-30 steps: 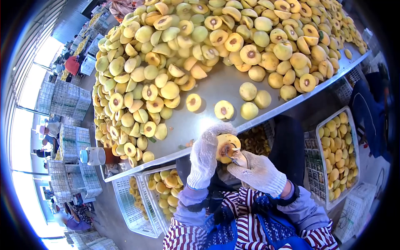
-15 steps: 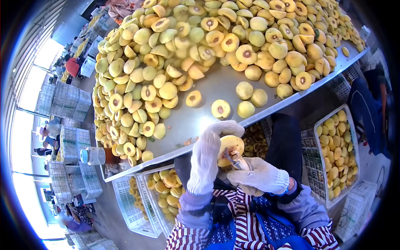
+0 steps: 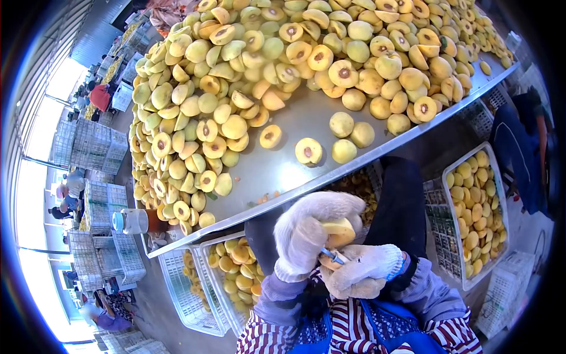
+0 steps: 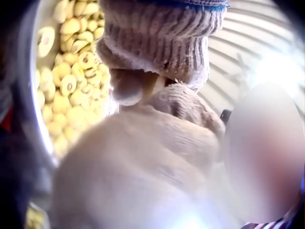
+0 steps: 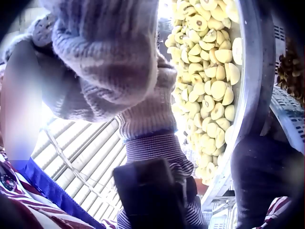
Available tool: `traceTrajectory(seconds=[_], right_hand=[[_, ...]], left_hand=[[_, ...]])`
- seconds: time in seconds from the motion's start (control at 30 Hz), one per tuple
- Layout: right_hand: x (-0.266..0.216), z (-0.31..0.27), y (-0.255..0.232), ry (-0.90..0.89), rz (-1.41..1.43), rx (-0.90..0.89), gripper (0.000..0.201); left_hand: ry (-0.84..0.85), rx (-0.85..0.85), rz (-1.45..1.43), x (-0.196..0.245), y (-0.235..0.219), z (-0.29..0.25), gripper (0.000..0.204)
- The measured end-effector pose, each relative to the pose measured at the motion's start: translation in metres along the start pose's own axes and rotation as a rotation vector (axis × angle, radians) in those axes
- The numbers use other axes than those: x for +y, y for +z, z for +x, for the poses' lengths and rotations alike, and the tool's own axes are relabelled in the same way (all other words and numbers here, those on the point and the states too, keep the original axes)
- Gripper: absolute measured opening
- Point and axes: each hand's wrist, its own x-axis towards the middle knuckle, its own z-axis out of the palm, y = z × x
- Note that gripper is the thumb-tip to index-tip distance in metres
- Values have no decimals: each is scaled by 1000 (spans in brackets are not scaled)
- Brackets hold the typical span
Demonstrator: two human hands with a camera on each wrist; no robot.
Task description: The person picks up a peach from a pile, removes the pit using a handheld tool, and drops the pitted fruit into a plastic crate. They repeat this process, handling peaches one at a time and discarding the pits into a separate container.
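My left hand (image 3: 312,227), in a white knitted glove, holds a yellow peach half (image 3: 339,233) above my lap, just off the table edge. Close below it, my gloved right hand (image 3: 362,268) grips a small pitting tool (image 3: 333,258) with a bluish metal part and a light handle. The tool's tip points toward the left hand, beside the fruit. In the left wrist view the blurred left glove (image 4: 138,162) covers the work, with the right glove's ribbed cuff (image 4: 157,47) above. The right glove (image 5: 105,57) hides the fruit in the right wrist view.
A metal table (image 3: 259,168) bears a large heap of halved peaches (image 3: 194,106), with several loose pieces near its front edge. Crates of peaches stand left (image 3: 206,248) and right (image 3: 501,236) of my legs. A jar (image 3: 137,221) stands at the table's left corner. People work farther off.
Both hands have come lower, toward my lap. The left hand has turned the peach half, so its cut face with the tool in it no longer shows.
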Motion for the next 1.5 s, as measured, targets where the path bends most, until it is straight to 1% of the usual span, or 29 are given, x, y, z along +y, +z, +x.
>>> traceTrajectory(seconds=[0.07, 0.1, 0.13, 0.17, 0.2, 0.23, 0.27, 0.3, 0.33, 0.4, 0.43, 0.47, 0.5, 0.57, 0.6, 0.67, 0.73, 0.8, 0.87, 0.9, 0.93, 1.0, 1.03, 1.13, 1.17, 1.27, 1.37, 1.47, 1.5], right_hand=[[-8, -2, 0, 161, -34, -121, 23], [-14, -3, -3, 242, -58, -185, 23], [-19, -5, -3, 324, -80, -252, 24], [-21, -10, -3, 328, -110, -192, 24], [-20, -10, -4, 282, -118, -114, 24], [-17, -9, -5, 236, -125, -36, 24], [-14, -7, -6, 191, -130, 41, 24], [-15, -6, -8, 280, -93, -4, 22], [-15, -6, -8, 301, -140, 25, 24], [-16, -7, -8, 332, -236, 86, 28], [-20, -8, -5, 326, -225, 155, 31], [-19, -8, -8, 312, -233, 172, 31], [-17, -6, -13, 300, -243, 187, 30], [-19, -1, -15, 284, -260, 203, 30], [-19, 2, -13, 302, -265, 209, 29], [-21, 8, -9, 335, -284, 221, 29], [-22, 7, -11, 307, -266, 238, 30], [-23, 4, -13, 270, -224, 271, 31], [-17, 2, -20, 249, -230, 323, 31], [-14, 2, -23, 238, -235, 350, 31], [-13, 1, -25, 227, -238, 376, 31], [-21, 3, -20, 223, -256, 428, 30], [-26, 5, -17, 222, -268, 449, 29], [-34, 6, -9, 131, -291, 554, 29], [-31, 7, -9, 97, -297, 601, 28], [-32, 9, -11, -12, -312, 631, 28], [-31, 14, -8, -44, -468, 683, 29], [-20, 20, -10, -39, -622, 750, 33], [-20, 19, -9, -45, -660, 760, 35]], left_hand=[[-175, 84, -197, 4, 5, -2, 66], [-326, 191, -243, 10, 8, 5, 74], [-335, 200, -234, 1, -4, 7, 73], [-333, 236, -237, -4, -14, 5, 72], [-335, 272, -241, -8, -23, 0, 72], [-303, 370, -332, -13, -32, -5, 73], [-290, 400, -320, -14, -45, -13, 73], [-268, 473, -280, -14, -59, -23, 69], [-248, 541, -237, -14, -77, -35, 64], [-420, 668, 423, -13, -131, -71, 45], [-460, 498, 930, -9, -149, -83, 37], [-485, 295, 1426, -8, -164, -94, 29], [-202, 98, 1774, -2, -169, -89, 28], [-130, 342, 1460, -14, -162, -67, 28], [-99, 458, 1295, -16, -151, -45, 28], [-126, 371, 1086, -25, -150, 8, 32], [-163, 353, 1173, -44, -153, 66, 42], [-329, 512, 1395, -72, -155, 125, 53], [-241, 474, 1418, -111, -162, 152, 57], [-198, 453, 1430, -118, -156, 160, 59], [-229, 410, 1400, -123, -151, 165, 59], [-302, 327, 1343, -120, -137, 166, 60], [-318, 321, 1285, -116, -137, 165, 58], [-357, 343, 711, -63, -97, 134, 52], [-326, 305, 563, -71, -107, 123, 39], [-188, 96, 585, -43, -83, 84, 37], [-296, 52, 465, -16, -55, 59, 47], [-260, 12, 384, -9, -41, 43, 53], [-233, 0, 412, -10, -39, 40, 54]])
